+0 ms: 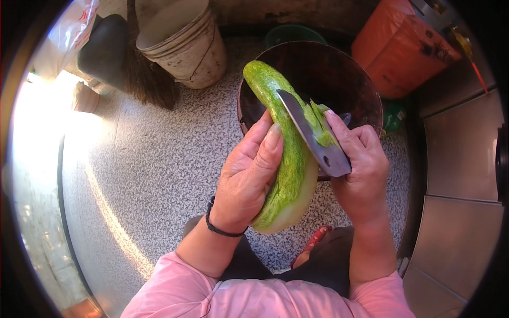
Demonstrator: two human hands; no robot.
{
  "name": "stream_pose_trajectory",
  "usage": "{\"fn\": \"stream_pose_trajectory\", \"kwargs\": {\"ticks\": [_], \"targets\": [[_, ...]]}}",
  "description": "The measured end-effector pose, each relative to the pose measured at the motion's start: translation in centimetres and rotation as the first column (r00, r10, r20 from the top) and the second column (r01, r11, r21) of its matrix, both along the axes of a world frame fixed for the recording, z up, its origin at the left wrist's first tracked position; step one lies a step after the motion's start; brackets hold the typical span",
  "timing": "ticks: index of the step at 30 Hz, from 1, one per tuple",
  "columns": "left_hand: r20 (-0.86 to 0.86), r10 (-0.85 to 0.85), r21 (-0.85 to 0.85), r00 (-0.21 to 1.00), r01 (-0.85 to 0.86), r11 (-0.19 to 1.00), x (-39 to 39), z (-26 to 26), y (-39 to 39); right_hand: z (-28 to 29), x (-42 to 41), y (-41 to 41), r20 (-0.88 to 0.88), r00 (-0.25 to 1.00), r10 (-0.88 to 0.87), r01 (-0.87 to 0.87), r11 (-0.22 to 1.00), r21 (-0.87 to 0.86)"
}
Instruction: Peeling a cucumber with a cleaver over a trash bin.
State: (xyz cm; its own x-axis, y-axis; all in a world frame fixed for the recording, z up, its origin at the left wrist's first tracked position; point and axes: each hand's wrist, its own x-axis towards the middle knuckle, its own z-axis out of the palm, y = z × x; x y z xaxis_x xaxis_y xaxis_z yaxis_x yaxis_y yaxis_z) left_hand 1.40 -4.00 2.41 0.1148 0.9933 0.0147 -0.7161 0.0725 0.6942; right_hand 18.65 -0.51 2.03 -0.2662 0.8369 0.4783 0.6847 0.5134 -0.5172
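Observation:
A long, curved green gourd (287,159) lies in my left hand (254,171), whose fingers wrap its left side with the thumb on top. Pale flesh shows along its lower right side, where the skin is gone; the rest is still green. My right hand (360,159) grips a broad dark-bladed kitchen knife (312,139), its handle hidden by the fingers. The blade's edge rests against the gourd's right side. Strips of green peel (321,125) cling to the flat of the blade. Beneath the upper gourd and the knife stands a wide dark round bin (314,59).
A dirty white bucket (191,51) and a straw broom (149,79) stand at the upper left. Behind the bin is a green basket (294,35). An orange-red bag (393,51) and a green bottle (393,116) are at the right, near tiled cabinet fronts (463,155). The floor (171,159) is speckled.

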Motion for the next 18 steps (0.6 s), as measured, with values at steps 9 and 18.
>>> {"fn": "stream_pose_trajectory", "kwargs": {"ticks": [9,18], "targets": [[-0.214,0.032,-0.054,0.976,-0.045,0.998,0.4,0.8,-0.5,-0.7,0.7,0.9,0.036,0.999,-0.014,0.019,0.991,-0.132],[0.102,-0.25,0.058,0.963,0.245,0.968,-1.1,-0.1,0.1,0.1,1.9,2.2,-0.372,0.892,-0.255,-0.143,0.623,-0.769]]}}
